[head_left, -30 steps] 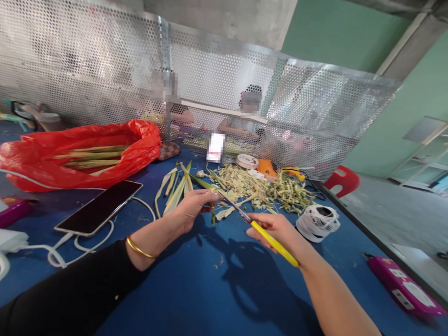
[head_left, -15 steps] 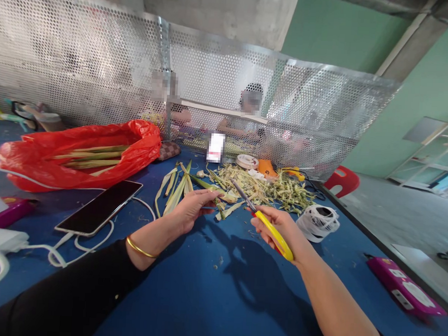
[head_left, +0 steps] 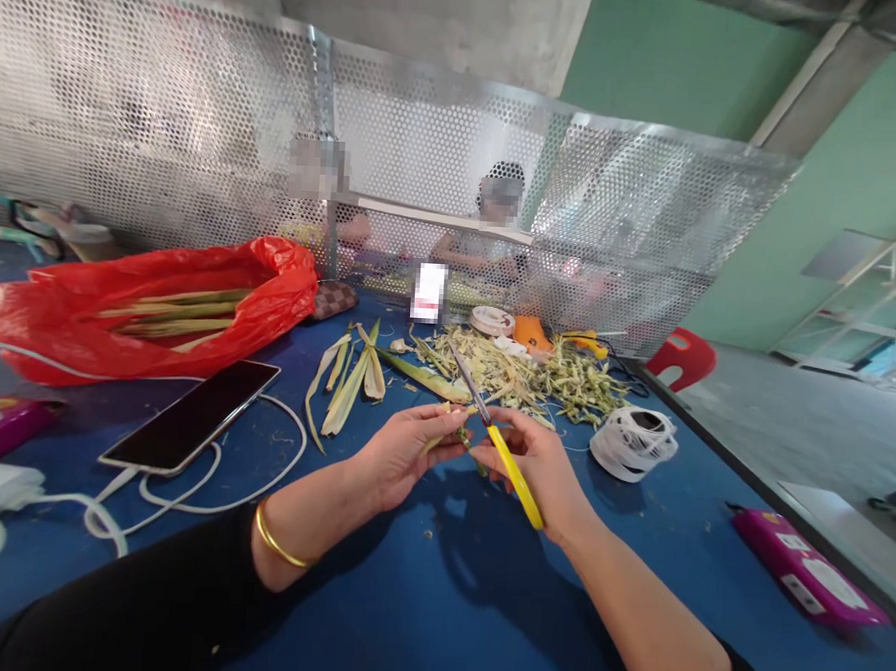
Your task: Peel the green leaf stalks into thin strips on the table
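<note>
My left hand (head_left: pixel 412 456) is closed, its thumb and fingers pinching a small green-yellow piece of dried leaf (head_left: pixel 464 435). Yellow-handled scissors (head_left: pixel 514 471) rest in my closed right hand (head_left: pixel 549 481), blades pointing up and away to the left. The fingertips of that hand also reach the leaf piece, and both hands nearly meet above the blue table. Just beyond them lie a longer green leaf (head_left: pixel 432 380) and a heap of cut, curled leaf scraps (head_left: pixel 495 370). Several long pale leaf strips (head_left: pixel 351 391) are spread left of the heap.
A red plastic bag (head_left: pixel 148 335) with long leaves lies at left, near a phone (head_left: pixel 192 417) and white cables. White ribbon roll (head_left: pixel 634 443) and purple box (head_left: pixel 803 564) are at right. Behind stand a lit phone (head_left: pixel 428 292) and a perforated metal screen (head_left: pixel 429 124), with people beyond.
My hands have come together: the left moved right, the right moved left with the scissors. The right fingertips now reach the leaf piece. The longer green leaf is more exposed on the table.
</note>
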Available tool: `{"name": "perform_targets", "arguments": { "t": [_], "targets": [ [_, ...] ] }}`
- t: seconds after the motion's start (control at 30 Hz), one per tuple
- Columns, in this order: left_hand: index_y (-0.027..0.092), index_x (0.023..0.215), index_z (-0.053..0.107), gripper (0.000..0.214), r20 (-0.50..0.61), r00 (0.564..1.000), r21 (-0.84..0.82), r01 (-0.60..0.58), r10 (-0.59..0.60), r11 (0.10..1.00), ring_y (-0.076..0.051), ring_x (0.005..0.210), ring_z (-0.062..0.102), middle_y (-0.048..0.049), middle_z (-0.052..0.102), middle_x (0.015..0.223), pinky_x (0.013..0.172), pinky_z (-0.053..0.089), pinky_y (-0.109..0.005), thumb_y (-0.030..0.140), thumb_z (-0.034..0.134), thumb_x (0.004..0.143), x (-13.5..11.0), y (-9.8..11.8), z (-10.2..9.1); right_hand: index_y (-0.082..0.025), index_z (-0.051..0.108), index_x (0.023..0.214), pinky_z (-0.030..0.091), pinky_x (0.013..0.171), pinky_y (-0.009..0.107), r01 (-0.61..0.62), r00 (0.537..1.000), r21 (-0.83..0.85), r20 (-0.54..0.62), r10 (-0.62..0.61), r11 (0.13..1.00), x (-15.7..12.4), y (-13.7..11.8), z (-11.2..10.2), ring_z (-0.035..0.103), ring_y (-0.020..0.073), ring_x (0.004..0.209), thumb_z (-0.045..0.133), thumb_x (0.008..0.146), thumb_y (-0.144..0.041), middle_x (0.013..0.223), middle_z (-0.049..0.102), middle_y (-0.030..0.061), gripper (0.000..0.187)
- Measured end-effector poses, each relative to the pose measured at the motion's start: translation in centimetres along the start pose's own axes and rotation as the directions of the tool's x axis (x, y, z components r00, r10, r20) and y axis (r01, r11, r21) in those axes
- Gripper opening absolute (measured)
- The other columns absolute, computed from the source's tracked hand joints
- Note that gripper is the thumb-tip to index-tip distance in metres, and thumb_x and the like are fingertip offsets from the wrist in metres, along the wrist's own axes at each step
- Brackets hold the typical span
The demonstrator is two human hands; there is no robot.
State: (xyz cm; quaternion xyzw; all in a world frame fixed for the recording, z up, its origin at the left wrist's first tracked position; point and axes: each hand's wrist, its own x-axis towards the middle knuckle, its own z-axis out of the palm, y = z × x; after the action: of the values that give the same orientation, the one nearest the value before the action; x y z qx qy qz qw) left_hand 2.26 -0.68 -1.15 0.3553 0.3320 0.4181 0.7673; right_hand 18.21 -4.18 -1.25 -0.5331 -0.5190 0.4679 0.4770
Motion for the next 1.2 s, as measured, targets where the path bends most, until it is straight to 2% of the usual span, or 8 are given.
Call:
{"name": "perform_targets", "arguments": {
  "t": [0.23,0.37,0.67,0.77,0.83,0.93,1.07,1.2],
  "targets": [
    [0.012,0.075,0.067,0.003,-0.06,0.998,-0.055,0.024,-0.027,0.998,-0.013,0.077,0.064,-0.0042,0.067,0.081,0.078,0.053,-0.025,0.01,0.065,0.077,0.1,-0.6,0.1,-0.02,0.049,0.106,0.035,0.04,0.019,-0.032,0.999,0.007,-0.042,0.032,0.999,-0.1,0.1,0.5,0.048,0.0099,0.047,0.079,0.056,-0.037,0.059,0.056,-0.0068,0.061],
    [0.012,0.074,0.066,0.005,-0.086,0.995,-0.065,0.036,-0.041,0.997,-0.012,0.075,0.063,-0.0042,0.067,0.08,0.077,0.053,-0.023,0.009,0.064,0.077,0.1,-0.8,0.3,-0.02,0.048,0.108,0.036,0.039,0.019,-0.013,1.0,-0.004,-0.028,0.012,1.0,0.0,0.5,0.5,0.048,0.0089,0.045,0.075,0.06,-0.034,0.059,0.056,-0.0076,0.056],
    [0.011,0.075,0.068,0.003,-0.134,0.991,-0.084,-0.003,-0.009,0.996,-0.013,0.076,0.063,-0.0049,0.066,0.081,0.072,0.053,-0.022,0.009,0.067,0.073,-0.1,-0.7,0.2,-0.019,0.052,0.103,0.036,0.036,0.017,-0.081,0.997,0.002,0.003,0.081,0.997,0.1,0.7,0.2,0.047,0.0081,0.041,0.073,0.061,-0.03,0.055,0.054,-0.0078,0.049],
    [0.012,0.085,0.069,0.012,-0.101,0.995,-0.069,0.012,-0.019,0.998,-0.014,0.077,0.063,-0.0069,0.067,0.089,0.069,0.054,-0.024,0.019,0.065,0.076,-0.3,-0.3,0.5,-0.018,0.054,0.1,0.035,0.035,0.017,-0.095,0.995,0.046,-0.005,0.095,0.994,0.2,0.5,-0.1,0.044,0.0075,0.037,0.073,0.06,-0.028,0.049,0.052,-0.0086,0.045],
    [0.012,0.09,0.068,0.02,-0.085,0.996,-0.068,0.003,-0.009,0.998,-0.017,0.08,0.064,-0.0088,0.067,0.096,0.069,0.054,-0.027,0.026,0.059,0.08,-0.3,0.0,0.4,-0.017,0.056,0.094,0.033,0.036,0.017,-0.097,0.994,0.135,0.06,0.089,0.986,0.3,0.3,-0.6,0.042,0.0068,0.036,0.071,0.062,-0.028,0.045,0.049,-0.0084,0.037],
    [0.015,0.094,0.068,0.02,-0.067,0.987,0.006,-0.147,0.147,0.989,-0.019,0.088,0.063,-0.008,0.067,0.099,0.074,0.052,-0.029,0.02,0.059,0.077,0.0,0.4,0.0,-0.016,0.059,0.092,0.033,0.037,0.016,-0.12,0.982,0.333,0.177,0.063,0.935,0.3,0.1,-1.5,0.041,0.0052,0.039,0.07,0.065,-0.026,0.052,0.05,-0.0064,0.031],
    [0.019,0.098,0.068,0.032,0.064,0.907,0.233,-0.42,0.417,0.877,-0.017,0.094,0.06,-0.0049,0.067,0.104,0.084,0.047,-0.028,0.011,0.066,0.067,-0.1,0.9,-0.5,-0.018,0.059,0.091,0.032,0.036,0.014,-0.192,0.961,0.489,0.27,0.061,0.851,0.3,0.3,-1.9,0.041,0.0034,0.044,0.071,0.065,-0.02,0.067,0.054,-0.0037,0.028],
    [0.019,0.094,0.07,0.026,0.303,0.84,0.32,-0.534,0.45,0.783,-0.02,0.099,0.06,-0.006,0.067,0.107,0.091,0.044,-0.032,0.016,0.07,0.068,-0.3,1.5,-0.5,-0.017,0.056,0.08,0.032,0.036,0.014,-0.249,0.93,0.478,0.362,0.07,0.842,0.2,0.6,-1.5,0.04,0.0037,0.043,0.071,0.065,-0.02,0.065,0.052,-0.0035,0.021]
  ]
}}
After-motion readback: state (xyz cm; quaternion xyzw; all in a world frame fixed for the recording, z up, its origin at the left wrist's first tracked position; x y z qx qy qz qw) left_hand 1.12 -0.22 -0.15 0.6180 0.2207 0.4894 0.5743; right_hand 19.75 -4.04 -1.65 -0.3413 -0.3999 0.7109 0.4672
